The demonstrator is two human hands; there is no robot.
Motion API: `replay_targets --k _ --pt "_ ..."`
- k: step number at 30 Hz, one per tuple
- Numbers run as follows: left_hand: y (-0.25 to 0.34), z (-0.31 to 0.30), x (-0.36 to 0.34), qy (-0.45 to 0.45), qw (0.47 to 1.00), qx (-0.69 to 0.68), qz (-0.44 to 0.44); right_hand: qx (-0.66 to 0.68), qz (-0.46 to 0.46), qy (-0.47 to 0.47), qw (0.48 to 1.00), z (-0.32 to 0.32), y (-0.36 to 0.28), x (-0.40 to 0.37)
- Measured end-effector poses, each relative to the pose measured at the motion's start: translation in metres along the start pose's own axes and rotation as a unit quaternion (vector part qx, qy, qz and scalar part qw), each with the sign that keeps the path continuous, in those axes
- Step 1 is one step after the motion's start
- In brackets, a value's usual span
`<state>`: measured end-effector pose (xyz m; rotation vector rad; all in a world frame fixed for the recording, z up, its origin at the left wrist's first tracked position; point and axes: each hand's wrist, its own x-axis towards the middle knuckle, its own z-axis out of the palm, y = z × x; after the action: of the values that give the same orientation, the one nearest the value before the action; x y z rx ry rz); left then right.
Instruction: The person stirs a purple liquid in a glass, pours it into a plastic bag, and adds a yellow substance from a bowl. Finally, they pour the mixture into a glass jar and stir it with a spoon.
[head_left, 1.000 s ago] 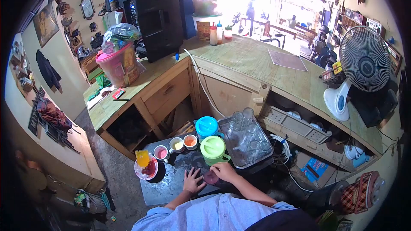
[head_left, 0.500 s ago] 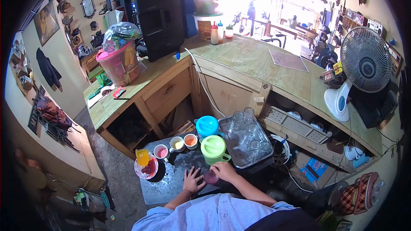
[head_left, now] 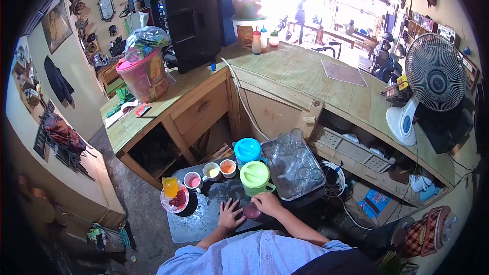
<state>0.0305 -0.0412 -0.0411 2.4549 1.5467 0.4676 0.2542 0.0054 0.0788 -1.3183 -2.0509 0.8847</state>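
My left hand rests with its fingers spread on the dark low table, its fingertips beside a small round container with purple contents. At that container's far right side is my right hand, its fingers drawn together; whatever they hold is hidden. Just beyond stands a lidded light-green pitcher, with a lidded blue pitcher behind it. Farther left are cups with pink, pale yellow and orange contents. A tub with red contents and an orange-yellow piece sits at the left edge.
A metal tray of several clear glasses lies right of the pitchers. An L-shaped wooden counter wraps around the front, carrying a black speaker, a pink-rimmed bucket and a fan. White cable hangs near the tray.
The view has shifted very slightly. Both hands, the purple container and the things around them stay in practically the same places.
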Motion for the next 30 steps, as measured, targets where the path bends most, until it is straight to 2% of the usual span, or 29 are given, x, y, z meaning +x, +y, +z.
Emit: replay_targets --k 1,5,7,8,10,11,13,14,16,17,19,23,25,26,28,30 --pt "0.000 0.001 -0.001 -0.001 1.000 -0.001 -0.001 -0.043 -0.010 0.002 0.999 0.000 0.000 -0.001" --pt "0.001 0.000 0.000 0.002 1.000 -0.013 -0.004 -0.015 0.031 -0.056 0.998 -0.002 -0.002 0.001" --pt "0.001 -0.001 0.001 0.001 1.000 -0.014 -0.006 -0.020 -0.013 0.023 0.999 0.002 -0.001 0.000" --pt "0.001 -0.001 0.001 -0.001 1.000 -0.015 -0.007 -0.020 -0.013 0.022 0.999 0.002 0.002 0.000" --pt "0.001 0.000 0.000 -0.002 1.000 -0.016 -0.008 -0.051 0.003 -0.054 0.997 -0.001 0.002 0.000" --pt "0.000 0.000 -0.001 -0.005 1.000 -0.015 -0.008 -0.051 0.002 -0.053 0.997 0.000 0.001 0.000" --pt "0.000 -0.001 0.000 -0.007 1.000 -0.014 -0.007 0.009 -0.011 0.036 0.999 0.002 -0.004 0.001" --pt "0.000 -0.002 0.001 -0.012 1.000 -0.008 -0.008 0.009 -0.011 0.036 0.999 0.000 -0.004 0.001" --pt "0.000 0.000 -0.001 -0.017 1.000 -0.004 -0.009 -0.099 0.029 -0.072 0.992 -0.004 -0.005 0.000" --pt "0.000 0.001 -0.001 -0.016 1.000 -0.005 -0.009 -0.099 0.030 -0.072 0.992 -0.001 -0.002 -0.001" --pt "0.000 0.000 0.000 -0.014 1.000 -0.004 -0.008 0.017 -0.022 0.006 1.000 0.003 -0.001 0.000" --pt "0.001 -0.001 -0.001 -0.015 1.000 -0.002 -0.009 -0.055 -0.025 0.017 0.998 -0.002 -0.006 -0.002" --pt "-0.001 0.001 -0.001 -0.016 1.000 0.003 -0.006 -0.042 -0.012 -0.065 0.997 0.000 0.002 0.001" --pt "-0.001 0.001 -0.002 -0.014 1.000 0.002 -0.005 -0.042 -0.013 -0.064 0.997 0.003 0.004 -0.001" --pt "0.000 -0.001 0.001 -0.010 1.000 0.001 -0.003 -0.008 -0.031 0.036 0.999 0.007 0.003 -0.001" --pt "0.001 -0.001 0.000 -0.007 1.000 -0.002 -0.005 -0.040 -0.024 -0.001 0.999 0.003 0.004 -0.001"
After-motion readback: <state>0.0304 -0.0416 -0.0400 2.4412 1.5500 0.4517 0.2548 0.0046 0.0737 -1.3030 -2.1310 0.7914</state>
